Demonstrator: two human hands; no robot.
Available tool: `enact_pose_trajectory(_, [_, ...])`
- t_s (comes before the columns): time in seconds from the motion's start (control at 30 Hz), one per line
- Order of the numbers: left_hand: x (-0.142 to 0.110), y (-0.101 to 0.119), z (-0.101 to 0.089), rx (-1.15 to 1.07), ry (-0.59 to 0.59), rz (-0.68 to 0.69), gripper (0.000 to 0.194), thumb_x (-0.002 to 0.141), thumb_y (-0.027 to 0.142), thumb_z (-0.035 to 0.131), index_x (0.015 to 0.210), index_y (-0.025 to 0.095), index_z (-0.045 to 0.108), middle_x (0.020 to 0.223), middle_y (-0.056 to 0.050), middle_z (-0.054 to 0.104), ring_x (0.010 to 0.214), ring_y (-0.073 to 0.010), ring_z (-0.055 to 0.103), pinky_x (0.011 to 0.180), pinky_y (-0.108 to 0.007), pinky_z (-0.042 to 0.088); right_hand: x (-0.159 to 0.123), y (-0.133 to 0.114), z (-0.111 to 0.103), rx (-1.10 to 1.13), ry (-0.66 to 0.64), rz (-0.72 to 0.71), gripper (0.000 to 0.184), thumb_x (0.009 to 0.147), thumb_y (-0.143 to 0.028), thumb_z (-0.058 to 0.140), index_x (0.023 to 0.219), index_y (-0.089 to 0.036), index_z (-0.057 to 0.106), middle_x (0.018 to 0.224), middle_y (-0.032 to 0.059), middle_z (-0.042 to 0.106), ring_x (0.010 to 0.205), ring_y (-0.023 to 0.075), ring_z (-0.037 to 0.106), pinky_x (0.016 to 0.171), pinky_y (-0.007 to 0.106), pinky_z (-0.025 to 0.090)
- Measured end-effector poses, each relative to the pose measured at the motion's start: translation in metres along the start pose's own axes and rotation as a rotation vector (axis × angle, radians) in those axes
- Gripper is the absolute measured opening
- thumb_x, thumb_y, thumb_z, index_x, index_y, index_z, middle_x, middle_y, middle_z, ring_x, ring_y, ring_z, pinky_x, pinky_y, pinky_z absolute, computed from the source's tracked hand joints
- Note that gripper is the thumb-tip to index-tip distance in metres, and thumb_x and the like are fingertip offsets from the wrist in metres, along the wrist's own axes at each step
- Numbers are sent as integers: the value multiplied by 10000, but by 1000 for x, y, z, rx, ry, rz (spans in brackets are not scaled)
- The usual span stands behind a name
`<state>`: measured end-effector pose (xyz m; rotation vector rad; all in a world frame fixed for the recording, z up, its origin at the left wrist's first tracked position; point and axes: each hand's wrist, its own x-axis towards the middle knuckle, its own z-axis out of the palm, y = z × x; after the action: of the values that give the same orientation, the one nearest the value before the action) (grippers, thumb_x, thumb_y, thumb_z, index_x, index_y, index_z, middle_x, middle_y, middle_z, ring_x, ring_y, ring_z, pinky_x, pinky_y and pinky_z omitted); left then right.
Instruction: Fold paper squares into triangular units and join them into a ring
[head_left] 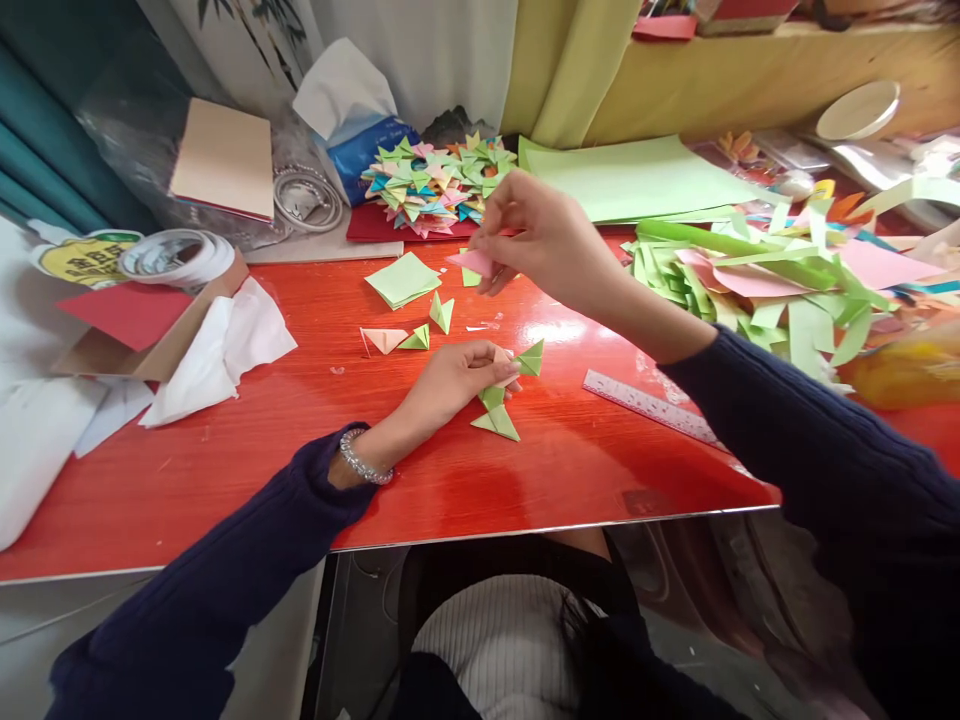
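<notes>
- Centre: left hand (454, 380) grasps a partly assembled paper chain (493, 399); right hand (536, 235) pinches an unattached pink folded unit (472, 263).
- Left of centre: spare folded units (442, 314), apparently unused; green squares (403, 280), unfolded.
- Upper centre: spiky paper wreaths (431, 185), seemingly complete.

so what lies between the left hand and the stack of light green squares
In the head view, two small folded green pieces lie between the left hand and the stack.

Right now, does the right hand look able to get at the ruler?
Probably yes: much of the ruler shows uncovered on the table, though the right hand has pink paper in its grip.
</notes>
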<state>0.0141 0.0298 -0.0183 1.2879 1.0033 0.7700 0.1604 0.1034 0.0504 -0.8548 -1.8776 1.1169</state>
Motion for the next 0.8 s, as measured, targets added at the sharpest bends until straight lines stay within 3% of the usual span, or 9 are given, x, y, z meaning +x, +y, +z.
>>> enact_pose_trajectory(0.17, [1, 1, 1, -83, 61, 66, 244, 776, 327, 716, 671, 156, 577, 739, -1, 652, 695, -100, 623, 716, -241, 473, -41, 19, -28, -91, 155, 87, 137, 820, -243, 652, 874, -231, 527, 921, 32, 643, 706, 144, 632, 651, 318, 535])
enact_pose_trajectory(0.3, [2, 1, 0, -82, 118, 106, 246, 759, 302, 734, 660, 156, 564, 759, 12, 613, 712, -96, 613, 715, -231, 476, -59, 40, -36, -383, 226, 62, 279, 808, -145, 591, 1078, -204, 553, 1143, 74, 605, 792, 139, 593, 739, 312, 500])
enact_pose_trajectory(0.37, [3, 0, 0, -104, 155, 124, 211, 743, 298, 749, 724, 157, 593, 807, 5, 627, 753, -107, 623, 746, -246, 496, -63, 50, -35, -585, 152, 4, 315, 808, -89, 534, 1109, -177, 562, 1100, 87, 609, 843, 154, 578, 795, 321, 474])
enact_pose_trajectory(0.43, [3, 0, 0, -154, 178, 107, 238, 720, 286, 769, 845, 164, 607, 847, -1, 653, 772, -124, 648, 756, -272, 520, -66, 57, -33, -691, -29, -20, 280, 823, -90, 511, 1083, -155, 593, 1022, 91, 618, 852, 165, 572, 814, 327, 460])
enact_pose_trajectory(0.53, [3, 0, 0, -194, 176, 51, 311, 707, 251, 779, 921, 165, 570, 819, -1, 678, 748, -138, 684, 750, -281, 533, -67, 60, -34, -561, -241, 60, 320, 836, -270, 621, 1138, -162, 613, 1089, 99, 613, 817, 162, 590, 760, 316, 480])
enact_pose_trajectory(0.7, [2, 2, 1, -200, 176, 33, 373, 706, 240, 790, 984, 158, 556, 878, -27, 713, 747, -144, 712, 755, -264, 536, -69, 53, -47, -538, 18, 178, 429, 834, -432, 650, 1175, -172, 631, 1091, 106, 646, 720, 141, 571, 690, 317, 453])
enact_pose_trajectory(0.8, [2, 2, 1, -200, 184, 30, 375, 720, 265, 785, 1027, 160, 600, 858, -15, 711, 725, -126, 703, 745, -252, 548, -71, 52, -45, -520, -13, 271, 396, 873, -471, 588, 1122, -172, 659, 992, 93, 668, 672, 131, 553, 640, 304, 429])
